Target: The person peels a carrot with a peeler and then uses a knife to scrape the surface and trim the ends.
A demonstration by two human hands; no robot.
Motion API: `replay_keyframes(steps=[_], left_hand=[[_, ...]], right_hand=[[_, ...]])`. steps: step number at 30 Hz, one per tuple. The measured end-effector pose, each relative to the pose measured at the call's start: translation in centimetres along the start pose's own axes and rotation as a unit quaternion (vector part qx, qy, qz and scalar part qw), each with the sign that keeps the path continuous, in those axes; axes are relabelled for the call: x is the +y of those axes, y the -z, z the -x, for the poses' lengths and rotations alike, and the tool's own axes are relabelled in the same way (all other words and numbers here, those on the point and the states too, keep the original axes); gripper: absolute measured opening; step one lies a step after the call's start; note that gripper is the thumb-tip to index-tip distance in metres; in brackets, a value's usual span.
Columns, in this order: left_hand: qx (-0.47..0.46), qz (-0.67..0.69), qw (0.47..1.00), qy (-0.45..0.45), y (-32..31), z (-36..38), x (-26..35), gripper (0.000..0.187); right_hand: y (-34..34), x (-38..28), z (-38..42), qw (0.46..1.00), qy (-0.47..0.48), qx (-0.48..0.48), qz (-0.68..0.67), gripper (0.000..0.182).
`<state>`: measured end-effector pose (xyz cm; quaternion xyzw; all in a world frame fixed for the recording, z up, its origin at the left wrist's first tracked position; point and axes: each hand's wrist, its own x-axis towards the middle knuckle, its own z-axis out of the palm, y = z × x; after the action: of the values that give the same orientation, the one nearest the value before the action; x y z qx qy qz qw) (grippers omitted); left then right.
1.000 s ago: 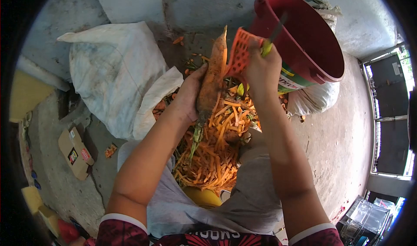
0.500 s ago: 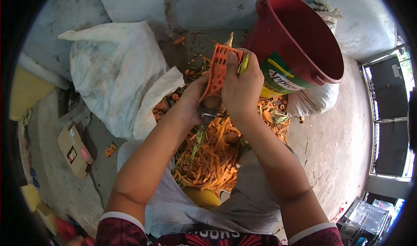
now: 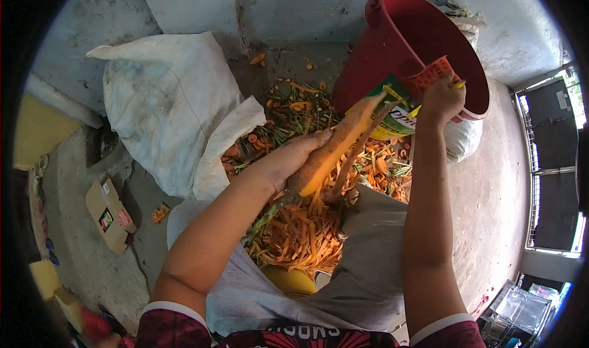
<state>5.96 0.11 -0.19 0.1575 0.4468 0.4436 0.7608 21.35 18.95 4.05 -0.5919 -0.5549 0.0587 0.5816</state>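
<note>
Peelings (image 3: 300,237) already heap on the lap; the carrot (image 3: 334,151), gripped in the left hand (image 3: 294,158), looks partly peeled, while the right hand (image 3: 440,99) clasps an orange peeler (image 3: 429,75) raised beside the red bucket (image 3: 423,47).

bright daylight, dark fisheye corners

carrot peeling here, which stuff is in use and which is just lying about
In use: carrot in left hand; orange peeler in right hand; peel pile; red bucket.

Lying about: white sack; cardboard box.
</note>
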Motion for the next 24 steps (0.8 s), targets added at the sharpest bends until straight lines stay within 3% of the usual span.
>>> replay_keyframes(steps=[3,5,7,8,11,14,17,24], left_hand=[[0.034,0.067,0.997,0.008,0.9,-0.9,0.0,0.038],[0.036,0.119,0.992,0.007,1.4,-1.7,0.2,0.035],[0.029,0.169,0.985,-0.007,1.6,-2.4,0.2,0.032],[0.026,0.174,0.984,-0.023,1.3,-2.2,0.4,0.031],[0.005,0.160,0.983,-0.087,1.0,-2.5,0.5,0.037],[0.068,0.151,0.980,-0.108,-0.7,-0.8,1.1,0.034],[0.068,0.162,0.978,-0.111,-0.8,-1.0,1.2,0.033],[0.073,0.080,0.992,-0.065,0.2,-1.2,1.2,0.036]], right_hand=[[0.1,-0.9,0.3,0.997,-0.006,-0.030,-0.075,0.019],[-0.3,-1.1,2.5,0.968,-0.014,-0.151,-0.201,0.017],[0.7,-3.8,6.1,0.953,0.031,-0.231,-0.194,0.019],[1.4,-5.8,7.8,0.960,0.062,-0.241,-0.127,0.019],[1.5,-6.5,10.2,0.932,-0.014,-0.318,-0.174,0.021],[2.3,-7.4,11.3,0.909,-0.054,-0.364,-0.193,0.022],[2.3,-7.3,12.0,0.925,0.028,-0.346,-0.154,0.022],[1.6,-6.9,12.2,0.944,0.046,-0.315,-0.082,0.019]])
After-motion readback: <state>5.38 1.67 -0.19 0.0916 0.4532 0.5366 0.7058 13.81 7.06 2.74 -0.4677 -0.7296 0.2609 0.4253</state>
